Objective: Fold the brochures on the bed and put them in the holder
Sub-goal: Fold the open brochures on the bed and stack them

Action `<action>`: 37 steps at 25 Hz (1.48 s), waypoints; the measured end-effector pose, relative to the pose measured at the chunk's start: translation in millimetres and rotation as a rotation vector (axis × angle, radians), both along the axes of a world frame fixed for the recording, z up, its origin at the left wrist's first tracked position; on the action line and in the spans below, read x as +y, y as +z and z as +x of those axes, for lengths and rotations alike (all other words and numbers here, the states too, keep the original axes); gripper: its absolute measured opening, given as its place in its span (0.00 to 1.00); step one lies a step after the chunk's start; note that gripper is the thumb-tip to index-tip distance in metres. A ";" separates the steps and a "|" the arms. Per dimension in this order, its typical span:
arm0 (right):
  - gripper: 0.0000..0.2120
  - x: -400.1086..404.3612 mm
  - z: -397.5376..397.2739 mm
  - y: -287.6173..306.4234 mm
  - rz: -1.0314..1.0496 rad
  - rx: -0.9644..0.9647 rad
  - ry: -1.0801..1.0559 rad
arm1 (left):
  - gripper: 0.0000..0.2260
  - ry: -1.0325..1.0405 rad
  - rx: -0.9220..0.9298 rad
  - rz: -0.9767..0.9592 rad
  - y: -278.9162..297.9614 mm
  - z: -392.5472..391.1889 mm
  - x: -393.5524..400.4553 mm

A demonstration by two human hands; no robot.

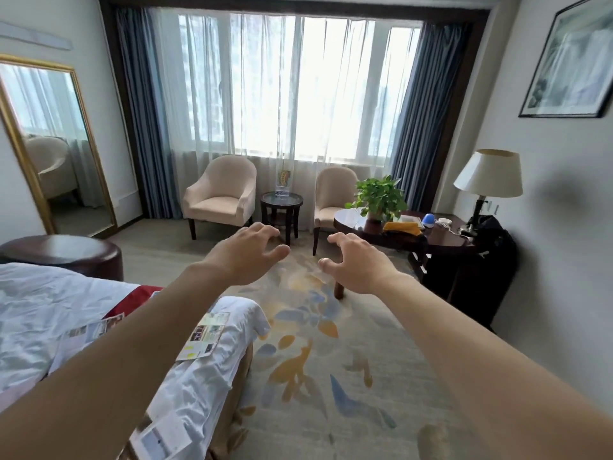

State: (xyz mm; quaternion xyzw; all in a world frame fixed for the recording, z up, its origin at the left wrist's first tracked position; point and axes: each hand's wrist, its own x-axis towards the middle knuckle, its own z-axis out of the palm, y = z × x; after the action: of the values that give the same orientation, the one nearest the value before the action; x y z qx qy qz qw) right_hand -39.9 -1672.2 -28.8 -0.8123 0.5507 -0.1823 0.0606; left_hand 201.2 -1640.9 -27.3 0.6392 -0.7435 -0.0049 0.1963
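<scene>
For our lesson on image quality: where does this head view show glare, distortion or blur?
Head view: the window is blown out white behind sheer curtains; wide-angle distortion bows the mirror and stretches both forearms; a blurred smudge sits on the right wall; the brochures look soft.

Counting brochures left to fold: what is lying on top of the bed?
On the bed: three brochures, unfolded; the left arm covers part of two.

No text on the brochures (204, 336) is legible.
</scene>
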 end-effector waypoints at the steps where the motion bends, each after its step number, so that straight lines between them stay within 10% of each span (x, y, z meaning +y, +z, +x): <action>1: 0.32 -23.5 10.8 -2.9 -0.003 0.006 0.007 | 0.30 -0.001 0.000 -0.001 -3.3 9.9 -22.0; 19: 0.30 -296.7 363.0 -108.1 0.046 0.226 0.620 | 0.25 0.583 0.130 0.128 -89.9 292.7 -175.0; 37: 0.28 -163.0 730.3 -314.9 0.173 0.474 1.347 | 0.26 1.223 0.443 0.404 -311.3 543.6 30.1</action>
State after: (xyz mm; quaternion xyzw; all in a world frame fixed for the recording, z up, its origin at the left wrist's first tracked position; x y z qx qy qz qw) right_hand 690.4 -1835.2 -343.7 -0.9856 -0.0591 0.1201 0.1028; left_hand 744.8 -1610.8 -338.6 0.9526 -0.1751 -0.1626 0.1883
